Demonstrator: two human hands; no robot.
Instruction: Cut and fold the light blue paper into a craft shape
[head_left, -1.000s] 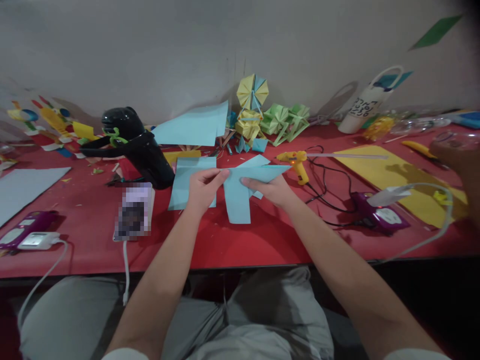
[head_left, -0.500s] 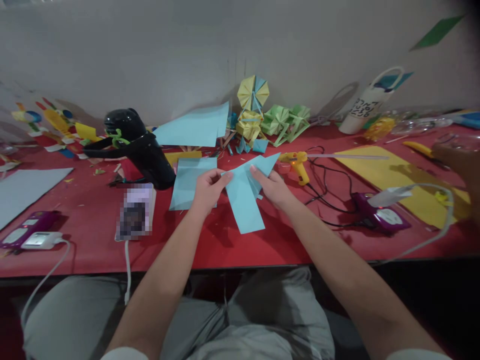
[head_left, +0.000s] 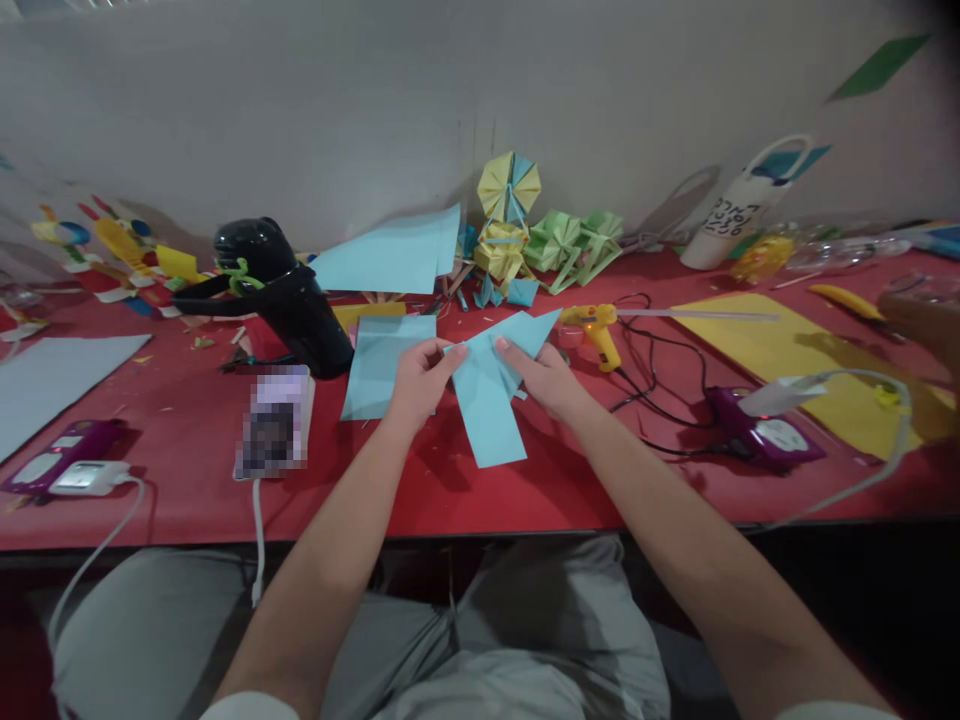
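Observation:
Between my hands is a light blue sheet of paper [head_left: 491,420], folded so that one strip hangs down toward me and a pointed flap rises to the upper right. My left hand [head_left: 424,375] pinches its left edge, thumb on top. On the other side, my right hand [head_left: 551,378] grips the folded part, its thumb pressing near the crease and its other fingers hidden behind the paper. A flat light blue sheet [head_left: 382,360] lies on the red table just left of and partly behind my left hand.
A yellow glue gun [head_left: 600,330] with a black cord lies right of my hands. Folded paper flowers [head_left: 510,190] stand at the back. A black bottle [head_left: 300,320] and a phone [head_left: 274,420] are on the left; a purple power strip [head_left: 772,430] and yellow sheet [head_left: 720,315] are on the right.
My right thumb has slid slightly left along the folded paper, and the hanging strip has shifted a little left. Both hands keep their hold.

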